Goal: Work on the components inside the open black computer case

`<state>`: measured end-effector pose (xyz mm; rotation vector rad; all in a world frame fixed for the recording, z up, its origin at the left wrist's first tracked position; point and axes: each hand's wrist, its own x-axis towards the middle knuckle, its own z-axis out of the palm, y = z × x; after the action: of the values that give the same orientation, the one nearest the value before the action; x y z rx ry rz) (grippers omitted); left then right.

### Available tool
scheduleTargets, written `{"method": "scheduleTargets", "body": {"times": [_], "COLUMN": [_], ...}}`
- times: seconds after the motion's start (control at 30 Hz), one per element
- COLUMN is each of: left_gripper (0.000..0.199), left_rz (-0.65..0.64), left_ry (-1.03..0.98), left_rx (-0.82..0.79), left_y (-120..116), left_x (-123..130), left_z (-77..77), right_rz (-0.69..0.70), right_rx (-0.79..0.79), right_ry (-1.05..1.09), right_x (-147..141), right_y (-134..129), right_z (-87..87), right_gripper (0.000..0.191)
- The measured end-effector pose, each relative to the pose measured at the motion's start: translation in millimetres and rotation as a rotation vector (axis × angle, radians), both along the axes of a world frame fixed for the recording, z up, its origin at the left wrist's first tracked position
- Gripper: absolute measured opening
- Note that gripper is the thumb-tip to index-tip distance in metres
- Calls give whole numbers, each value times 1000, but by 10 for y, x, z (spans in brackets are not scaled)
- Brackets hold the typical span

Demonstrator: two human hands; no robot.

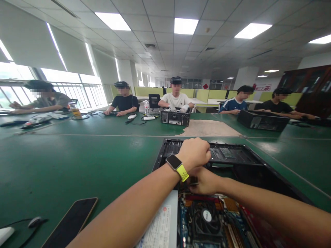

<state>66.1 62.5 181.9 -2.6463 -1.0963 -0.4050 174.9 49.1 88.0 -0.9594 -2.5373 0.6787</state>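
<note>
Nothing can be read here. The white label point(159, 229) at lower centre carries print too small to make out. The red sign point(261, 87) at upper right is blurred.

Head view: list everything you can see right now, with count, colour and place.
Computer case: one, black, open, in front of the person.
Motherboard: one, blue, inside the case, with a black fan.
Power supply: one, grey with a white label, at the case's near left.
Phone: one, dark screen, flat on the green table, near left.
Cable: one, black, far near-left corner.
Other cases: two, black, one at the middle far side, one at the far right.
Bottle: one, clear, far side.
People: five, seated around the far side.
Left hand: closed, over the case, a watch with yellow strap on its wrist.
Right hand: under the left hand, pinching a small dark part.
</note>
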Motion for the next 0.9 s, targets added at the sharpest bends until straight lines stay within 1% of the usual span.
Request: {"method": "scheduleTargets", "body": {"times": [0.1, 0.13, 0.23, 0.3, 0.37, 0.43, 0.5, 0.6, 0.67, 0.77, 0.83, 0.9], "left_gripper": [27, 25, 26, 26, 23, 19, 21, 25, 25, 26, 26, 27], "left_rz": [-31, -49, -110, -135, -125, -87, -46, 5, 23, 22, 12, -20], "left_ry": [49, 70, 154, 244, 345, 425, 485, 557, 598, 636, 647, 650], "left_rx": [-3, -8, -43, -100, -172, -227, -257, -283, -302, -341, -375, -422], "left_y": [-83, -123, -254, -320, -354, -361, -357, -360, -368, -371, -358, -323], "left_x": [56, 85, 188, 256, 314, 358, 389, 426, 453, 494, 506, 488], "left_z": [18, 16, -37, -122, -234, -348, -443, -533, -562, -566, -541, -495], "right_rz": [-36, -54, -191, -270, -273, -254, -235, -184, -175, -202, -217, -214], "right_rx": [111, 106, -3, -87, -173, -245, -308, -439, -518, -603, -618, -597], "right_ry": [-110, -181, -406, -473, -433, -315, -182, -104, -111, -105, -104, -126], "right_x": [335, 443, 722, 847, 910, 912, 873, 798, 766, 766, 789, 814], "right_y": [-164, -205, -267, -262, -237, -211, -196, -193, -193, -180, -164, -148], "right_z": [249, 334, 537, 606, 620, 587, 527, 452, 444, 479, 494, 479], "right_gripper": [9, 8, 5, 6, 7, 9, 11, 12, 14, 18, 19, 17]}}
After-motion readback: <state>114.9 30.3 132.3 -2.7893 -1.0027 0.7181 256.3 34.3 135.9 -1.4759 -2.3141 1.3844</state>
